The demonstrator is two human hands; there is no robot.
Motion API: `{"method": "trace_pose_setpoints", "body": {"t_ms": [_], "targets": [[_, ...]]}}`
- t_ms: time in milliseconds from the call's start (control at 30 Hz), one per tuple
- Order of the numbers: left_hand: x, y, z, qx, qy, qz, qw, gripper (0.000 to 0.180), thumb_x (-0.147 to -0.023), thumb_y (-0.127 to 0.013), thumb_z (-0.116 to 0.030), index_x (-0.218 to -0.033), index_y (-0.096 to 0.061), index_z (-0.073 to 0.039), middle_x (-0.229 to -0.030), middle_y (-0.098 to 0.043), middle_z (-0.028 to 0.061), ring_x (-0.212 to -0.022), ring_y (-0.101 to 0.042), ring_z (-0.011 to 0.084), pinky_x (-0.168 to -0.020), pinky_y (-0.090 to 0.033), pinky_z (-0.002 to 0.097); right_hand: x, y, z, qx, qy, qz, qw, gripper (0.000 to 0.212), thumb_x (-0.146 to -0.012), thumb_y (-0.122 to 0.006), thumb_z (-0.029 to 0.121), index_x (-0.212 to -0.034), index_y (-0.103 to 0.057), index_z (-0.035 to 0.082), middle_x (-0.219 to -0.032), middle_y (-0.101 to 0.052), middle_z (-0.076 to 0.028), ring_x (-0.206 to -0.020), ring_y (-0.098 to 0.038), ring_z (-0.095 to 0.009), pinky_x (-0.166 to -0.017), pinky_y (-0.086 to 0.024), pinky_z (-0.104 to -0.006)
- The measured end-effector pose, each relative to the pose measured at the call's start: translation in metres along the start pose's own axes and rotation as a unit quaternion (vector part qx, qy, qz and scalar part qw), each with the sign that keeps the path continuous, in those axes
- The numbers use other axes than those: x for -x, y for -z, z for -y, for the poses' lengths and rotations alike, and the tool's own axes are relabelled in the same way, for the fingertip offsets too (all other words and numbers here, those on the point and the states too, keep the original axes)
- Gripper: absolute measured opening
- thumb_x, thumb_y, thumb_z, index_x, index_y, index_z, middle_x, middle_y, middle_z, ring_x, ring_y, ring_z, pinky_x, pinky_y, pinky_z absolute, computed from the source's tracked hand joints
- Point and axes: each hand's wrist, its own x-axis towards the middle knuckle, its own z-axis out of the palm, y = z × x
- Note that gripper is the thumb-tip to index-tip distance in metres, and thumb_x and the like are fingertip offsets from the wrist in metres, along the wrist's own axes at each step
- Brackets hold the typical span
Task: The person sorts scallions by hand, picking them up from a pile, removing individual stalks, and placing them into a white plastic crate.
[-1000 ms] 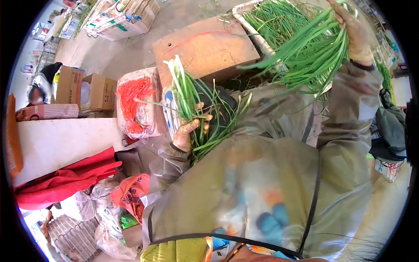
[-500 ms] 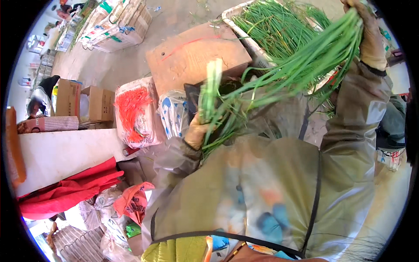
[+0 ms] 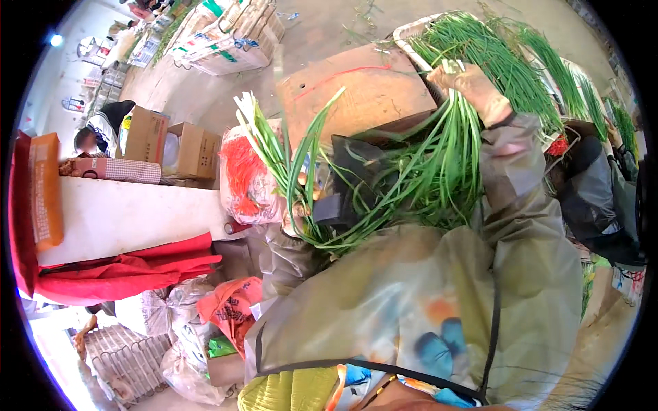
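My left hand [image 3: 296, 220] grips a bunch of green onions [image 3: 274, 154] near its white ends, which point up and left; the hand is mostly hidden behind the stalks. My right hand [image 3: 474, 90], in a tan glove, is closed on the upper part of a second sheaf of long green leaves [image 3: 449, 164] that hangs down toward my chest. Both bunches cross in front of a black bag [image 3: 356, 168]. Beyond my right hand, a white crate [image 3: 411, 31] is piled with more green onions [image 3: 507, 58].
A flat cardboard sheet [image 3: 356, 89] lies behind the bag. A clear bag of red bands [image 3: 247, 178] stands at left, beside cardboard boxes [image 3: 181, 147], a white table [image 3: 130, 219] and red cloth [image 3: 130, 274]. Another person [image 3: 96, 137] crouches far left. Wire racks [image 3: 123, 356] sit lower left.
My right hand has swung its sheaf from the far right toward the middle, so the leaves now hang steeper. The left-hand bunch has tilted further left and its white ends have risen.
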Motion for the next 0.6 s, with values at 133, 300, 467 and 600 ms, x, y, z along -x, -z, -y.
{"method": "trace_pose_setpoints", "body": {"t_ms": [133, 300, 467, 600], "targets": [[0.003, 0.005, -0.005, 0.025, 0.008, 0.05, 0.998, 0.049, -0.073, -0.066, -0.007, -0.117, -0.043, -0.008, -0.098, -0.055, 0.0092, -0.073, -0.053, 0.0225, -0.058, -0.044, 0.0335, -0.009, -0.027, -0.028, -0.166, -0.086, 0.068, 0.98, 0.03, -0.078, -0.065, 0.022, -0.102, -0.06, 0.005, -0.078, -0.059, -0.001, -0.062, -0.049, -0.007, -0.056, -0.04, -0.0182], [0.002, -0.005, -0.003, 0.021, 0.021, 0.078, 0.997, 0.046, -0.079, -0.063, -0.009, -0.119, -0.041, -0.011, -0.099, -0.055, 0.0102, -0.067, -0.051, 0.0212, -0.055, -0.041, 0.0323, -0.02, -0.109, -0.019, -0.323, -0.172, 0.234, 0.901, 0.038, -0.079, -0.064, 0.022, -0.113, -0.056, 0.007, -0.065, -0.047, 0.006, -0.052, -0.042, -0.003, -0.045, -0.033, -0.0148], [0.02, -0.01, 0.001, -0.06, 0.071, -0.039, 0.995, 0.055, -0.069, -0.073, -0.015, -0.116, -0.043, -0.016, -0.078, -0.056, 0.0065, -0.059, -0.049, 0.0163, -0.052, -0.038, 0.0304, -0.022, -0.146, 0.002, -0.468, -0.009, 0.115, 0.876, 0.033, -0.076, -0.069, 0.023, -0.101, -0.062, 0.003, -0.078, -0.058, 0.002, -0.067, -0.052, -0.006, -0.056, -0.04, -0.017], [0.042, -0.014, 0.003, -0.073, 0.07, -0.125, 0.987, 0.058, -0.065, -0.075, -0.016, -0.115, -0.045, -0.016, -0.087, -0.054, 0.0084, -0.057, -0.049, 0.0161, -0.05, -0.038, 0.0295, -0.039, -0.099, 0.007, -0.477, -0.038, 0.168, 0.862, 0.022, -0.077, -0.066, 0.019, -0.094, -0.061, 0.007, -0.08, -0.062, -0.004, -0.06, -0.058, -0.013, -0.05, -0.048, -0.0245]]}}
